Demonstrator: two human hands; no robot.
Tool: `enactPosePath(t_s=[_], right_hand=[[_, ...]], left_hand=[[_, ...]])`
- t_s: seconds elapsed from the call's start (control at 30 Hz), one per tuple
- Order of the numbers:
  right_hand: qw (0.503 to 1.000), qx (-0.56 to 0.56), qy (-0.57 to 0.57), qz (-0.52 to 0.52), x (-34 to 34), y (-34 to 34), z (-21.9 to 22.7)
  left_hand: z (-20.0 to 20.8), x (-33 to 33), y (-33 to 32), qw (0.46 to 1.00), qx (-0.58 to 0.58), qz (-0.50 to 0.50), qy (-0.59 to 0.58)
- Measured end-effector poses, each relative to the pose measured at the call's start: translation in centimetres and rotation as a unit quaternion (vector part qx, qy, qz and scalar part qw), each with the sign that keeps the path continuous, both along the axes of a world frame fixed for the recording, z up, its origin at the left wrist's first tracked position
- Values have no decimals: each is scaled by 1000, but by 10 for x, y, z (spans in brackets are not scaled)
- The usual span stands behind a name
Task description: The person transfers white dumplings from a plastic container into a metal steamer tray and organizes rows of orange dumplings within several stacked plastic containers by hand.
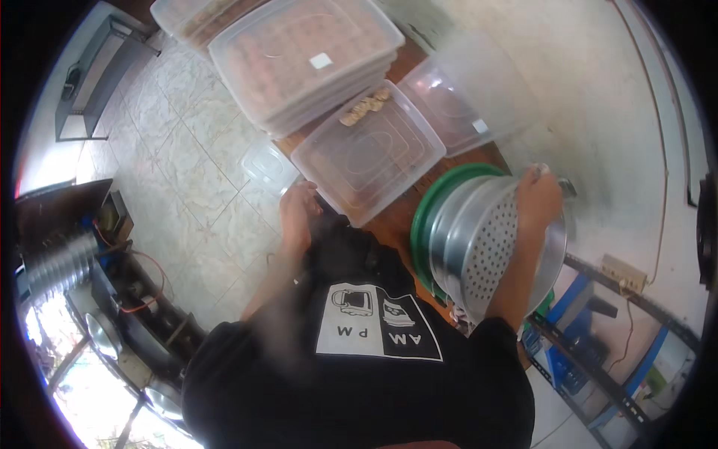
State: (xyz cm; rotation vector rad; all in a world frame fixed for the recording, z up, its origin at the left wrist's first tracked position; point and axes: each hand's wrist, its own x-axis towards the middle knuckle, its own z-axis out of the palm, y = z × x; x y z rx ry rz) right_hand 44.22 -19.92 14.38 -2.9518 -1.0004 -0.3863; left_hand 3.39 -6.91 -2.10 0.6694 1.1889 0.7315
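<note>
My right hand (pixel 540 198) is closed on the far rim of a perforated metal steamer tray (pixel 493 243), with a bit of whitish cloth at the fingers. The tray is tilted, its holed face turned toward me, among shiny metal steamer rings (pixel 446 232) by a green plastic basin (pixel 423 217). On the other side, my left hand (pixel 299 206) is by the table's near left edge, fingers bent; what they hold, if anything, is hidden. A small clear plastic container (pixel 269 166) is right beside it. Ahead lies a shallow clear tub (pixel 369 157) with a short row of pale dumpling-like pieces (pixel 366 106).
Stacked lidded tubs (pixel 307 56) full of pinkish food stand at the far left of the wooden table (pixel 471 155). Another clear tub (pixel 456 105) rests against the wall. A metal shelf rack (pixel 598 370) is at my right; dark equipment (pixel 142 288) stands at my left.
</note>
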Motion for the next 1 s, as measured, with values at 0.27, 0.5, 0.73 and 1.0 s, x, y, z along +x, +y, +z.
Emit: enactPosePath(t_s=[0.27,0.5,0.73,1.0], right_hand=[[922,-25,330,203,-193,227,-195],[951,8,300,82,-191,250,-283],[874,154,424,179,-210,186,-220],[856,316,293,286,-239,156,-68]], left_hand=[[-101,-21,101,918,280,-137,246],[-64,-31,111,925,187,-297,149],[-65,-4,134,940,92,-294,145],[4,100,118,937,-194,-148,-248]])
